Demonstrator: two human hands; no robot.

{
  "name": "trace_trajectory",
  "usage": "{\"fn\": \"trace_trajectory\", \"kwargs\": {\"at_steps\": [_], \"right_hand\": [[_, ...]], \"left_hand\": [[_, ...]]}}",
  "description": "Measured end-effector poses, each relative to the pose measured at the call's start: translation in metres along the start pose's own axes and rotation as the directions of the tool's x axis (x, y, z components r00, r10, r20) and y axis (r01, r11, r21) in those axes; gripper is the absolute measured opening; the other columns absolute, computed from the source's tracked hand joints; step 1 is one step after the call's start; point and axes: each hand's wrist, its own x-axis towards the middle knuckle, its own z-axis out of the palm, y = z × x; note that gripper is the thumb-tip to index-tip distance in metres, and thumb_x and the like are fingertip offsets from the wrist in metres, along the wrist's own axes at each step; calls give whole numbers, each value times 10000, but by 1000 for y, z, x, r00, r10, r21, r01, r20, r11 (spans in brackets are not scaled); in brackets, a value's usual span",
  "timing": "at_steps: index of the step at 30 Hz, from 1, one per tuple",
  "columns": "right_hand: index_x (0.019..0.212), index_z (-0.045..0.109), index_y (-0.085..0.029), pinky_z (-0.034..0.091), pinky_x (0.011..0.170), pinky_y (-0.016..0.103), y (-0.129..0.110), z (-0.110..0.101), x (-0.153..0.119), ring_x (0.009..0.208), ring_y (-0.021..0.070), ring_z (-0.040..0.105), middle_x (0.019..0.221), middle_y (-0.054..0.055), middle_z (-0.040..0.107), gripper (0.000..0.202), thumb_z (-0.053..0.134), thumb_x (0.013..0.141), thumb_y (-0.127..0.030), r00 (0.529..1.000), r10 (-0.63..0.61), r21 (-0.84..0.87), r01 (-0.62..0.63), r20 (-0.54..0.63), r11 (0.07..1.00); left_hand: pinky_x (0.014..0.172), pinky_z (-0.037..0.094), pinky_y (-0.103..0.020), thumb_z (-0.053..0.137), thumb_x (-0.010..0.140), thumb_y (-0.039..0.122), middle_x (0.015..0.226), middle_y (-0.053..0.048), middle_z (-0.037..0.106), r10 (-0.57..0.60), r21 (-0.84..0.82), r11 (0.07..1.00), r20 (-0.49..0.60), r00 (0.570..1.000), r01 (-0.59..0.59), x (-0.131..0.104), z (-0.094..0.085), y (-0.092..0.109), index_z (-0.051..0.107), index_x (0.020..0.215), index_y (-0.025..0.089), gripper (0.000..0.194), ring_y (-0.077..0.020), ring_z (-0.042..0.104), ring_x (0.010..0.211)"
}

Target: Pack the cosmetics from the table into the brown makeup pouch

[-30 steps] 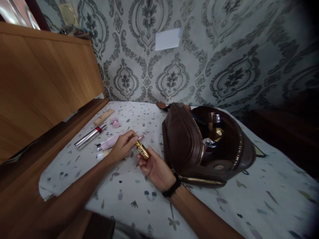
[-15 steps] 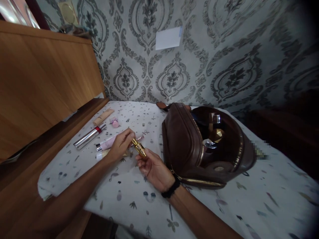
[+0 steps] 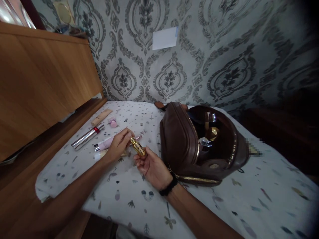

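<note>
A small gold bottle [image 3: 138, 148] is held at a tilt between both hands, above the patterned cloth. My left hand [image 3: 121, 143] pinches its upper end, fingers closed. My right hand [image 3: 154, 167], with a black band at the wrist, has its fingers closed round the lower end. Just behind my left hand lie a pink tube [image 3: 106, 143] and a pale yellow tube [image 3: 100, 155], both partly covered by it. To the right sits an unzipped brown bag [image 3: 178, 134], with a gold faceted cap [image 3: 213, 133] and clear-topped containers showing inside.
Farther left on the white cloth [image 3: 134, 113] are a silver tube with a red band [image 3: 87, 136], a beige tube [image 3: 101, 117] and a small pink jar [image 3: 113, 122]. A wooden cabinet [image 3: 50, 73] borders the left side; patterned wallpaper rises behind.
The view has shifted slightly, so most things appear a little farther left. Both hands keep hold of the gold bottle, which has turned a little and shows more of its dark markings.
</note>
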Motion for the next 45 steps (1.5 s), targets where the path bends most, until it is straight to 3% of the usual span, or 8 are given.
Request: {"fn": "trace_trajectory", "kwargs": {"at_steps": [7,17,25,34,37,42,45], "right_hand": [[858,620,-176,367,465,178,1,0,0,554,112,608,727,55,721,157,677,842,-321,1000,-24,-1,24,0,1000],[850,630,-158,373,473,182,2,-3,0,558,108,604,725,56,718,194,754,768,-284,999,-40,9,40,-10,999],[820,613,-147,323,435,166,-1,3,2,495,91,581,652,45,694,141,657,851,-277,997,10,83,-3,-74,997],[804,605,-133,295,433,187,1,3,4,441,93,562,599,39,671,247,539,928,-337,998,15,87,-9,-64,996],[806,605,-130,289,430,198,1,2,6,417,93,551,586,39,662,305,414,977,-295,997,28,92,-21,-72,996],[788,612,-134,269,421,216,0,1,8,405,100,547,574,30,651,345,392,979,-320,998,19,109,-12,-67,994],[799,631,-129,264,426,220,-1,1,7,409,104,554,569,28,645,375,362,981,-317,998,29,97,-24,-54,995]], "left_hand": [[460,317,-206,455,932,552,607,45,450,5,-23,1000,-29,1000,-5,0,0,5,569,854,177,400,-87,410,509],[469,326,-206,445,939,543,625,40,463,13,-46,999,-6,1000,-13,-1,-1,4,576,884,166,403,-87,419,515],[508,363,-209,499,921,505,650,35,476,1,-21,1000,21,1000,-1,-3,-3,14,591,920,173,345,-99,447,561],[518,397,-214,526,892,523,643,28,505,-54,71,996,-43,998,57,2,1,20,608,879,181,352,-113,472,569],[498,396,-214,545,866,548,624,29,502,-61,99,993,-68,996,67,6,1,23,613,848,178,377,-113,469,551],[499,413,-234,582,832,557,614,23,513,-87,169,981,-62,994,96,18,0,33,622,853,170,390,-124,483,548],[489,409,-244,581,838,539,618,19,516,-26,241,970,-56,998,39,28,1,47,630,859,170,373,-128,479,541]]}}
